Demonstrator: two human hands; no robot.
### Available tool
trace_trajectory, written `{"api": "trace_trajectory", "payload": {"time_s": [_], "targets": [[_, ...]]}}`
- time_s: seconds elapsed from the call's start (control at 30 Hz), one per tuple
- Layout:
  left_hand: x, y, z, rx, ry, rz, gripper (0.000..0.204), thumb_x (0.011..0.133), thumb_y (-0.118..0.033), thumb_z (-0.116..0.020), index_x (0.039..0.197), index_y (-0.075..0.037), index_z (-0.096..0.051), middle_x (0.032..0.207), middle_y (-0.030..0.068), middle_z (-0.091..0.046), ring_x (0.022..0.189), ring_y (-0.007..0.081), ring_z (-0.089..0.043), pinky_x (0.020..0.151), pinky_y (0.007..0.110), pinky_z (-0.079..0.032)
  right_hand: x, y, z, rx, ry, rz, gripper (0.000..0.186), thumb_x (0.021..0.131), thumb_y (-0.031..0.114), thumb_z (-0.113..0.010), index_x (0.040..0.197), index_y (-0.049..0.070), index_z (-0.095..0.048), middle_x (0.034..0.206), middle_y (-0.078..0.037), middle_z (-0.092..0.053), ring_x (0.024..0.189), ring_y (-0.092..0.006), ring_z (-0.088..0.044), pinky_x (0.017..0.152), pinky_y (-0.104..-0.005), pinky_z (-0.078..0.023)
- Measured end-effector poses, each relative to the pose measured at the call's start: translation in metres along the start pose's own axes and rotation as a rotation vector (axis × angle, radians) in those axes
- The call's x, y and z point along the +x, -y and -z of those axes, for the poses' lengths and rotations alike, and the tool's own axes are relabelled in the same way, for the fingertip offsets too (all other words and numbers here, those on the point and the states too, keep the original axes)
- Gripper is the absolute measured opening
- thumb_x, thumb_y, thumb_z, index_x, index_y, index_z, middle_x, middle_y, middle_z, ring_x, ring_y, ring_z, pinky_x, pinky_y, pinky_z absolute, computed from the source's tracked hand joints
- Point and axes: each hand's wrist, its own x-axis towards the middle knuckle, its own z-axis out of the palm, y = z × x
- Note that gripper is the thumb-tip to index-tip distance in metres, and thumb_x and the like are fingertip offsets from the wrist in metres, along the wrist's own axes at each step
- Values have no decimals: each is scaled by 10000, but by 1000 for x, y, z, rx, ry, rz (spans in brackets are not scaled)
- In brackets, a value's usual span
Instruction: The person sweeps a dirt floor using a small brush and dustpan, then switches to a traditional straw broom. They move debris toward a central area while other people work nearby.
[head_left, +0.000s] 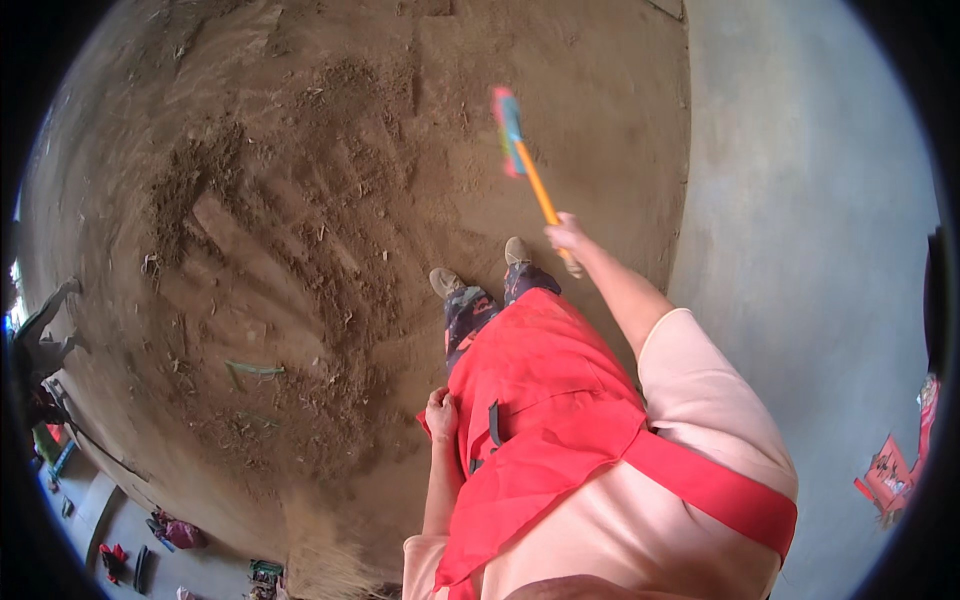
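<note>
My right hand (566, 238) is wrapped round the orange handle of a brush (540, 188), held out ahead of me above the dirt. The brush's pink, blue and green head (509, 130) is smeared by motion, so its bristles do not show clearly. Down at my left side, my left hand (440, 414) is closed at the edge of the red apron (540, 370), with a bit of red cloth poking out beside the fingers. Both my shoes (445, 282) stand on the brown ground.
Loose soil and plant scraps (330, 230) cover the ground to the left. A green strip (255, 369) lies among them. Smooth grey floor (790, 200) runs along the right, with a red item (888, 478) on it. Bags and other things (178, 530) sit at the lower left.
</note>
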Motion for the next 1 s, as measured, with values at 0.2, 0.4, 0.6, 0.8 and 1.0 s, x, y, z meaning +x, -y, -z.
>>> {"api": "trace_trajectory", "payload": {"time_s": [0.2,0.4,0.6,0.8,1.0], "targets": [[-7,-24,-4,97,19,36,279,808,-198,-533,997,-19,-634,954,141,-661,906,246,-629,801,314,-474,38,-55,90,-46,-142,-410,57,757,87,-561,744,33,-550,482,-54,-465,355,-187,-460,336,-364,-383],[-3,-36,-21,91,28,138,293,807,-195,-542,1024,-17,-626,965,141,-659,912,239,-627,811,311,-470,79,-34,60,369,-142,-436,46,761,89,-563,726,60,-573,486,-40,-458,390,-161,-488,355,-332,-381],[4,-74,-46,146,18,151,282,809,-204,-535,1012,-33,-630,973,152,-652,917,277,-623,821,340,-465,83,110,-94,224,137,-281,234,707,66,-570,898,-63,-532,696,-119,-576,569,-236,-624,438,-368,-490],[27,-171,-70,118,62,89,245,827,-185,-542,1000,-34,-628,961,138,-652,918,256,-620,814,327,-465,133,202,-103,322,553,25,174,744,84,-567,890,22,-495,619,-71,-531,451,-160,-508,366,-321,-429],[41,-253,-89,138,-81,39,208,827,-149,-535,980,-47,-632,976,125,-625,927,269,-597,821,348,-461,140,183,-30,11,227,365,459,757,209,-584,1172,38,-492,867,-183,-622,757,-274,-618,651,-398,-486]]}}
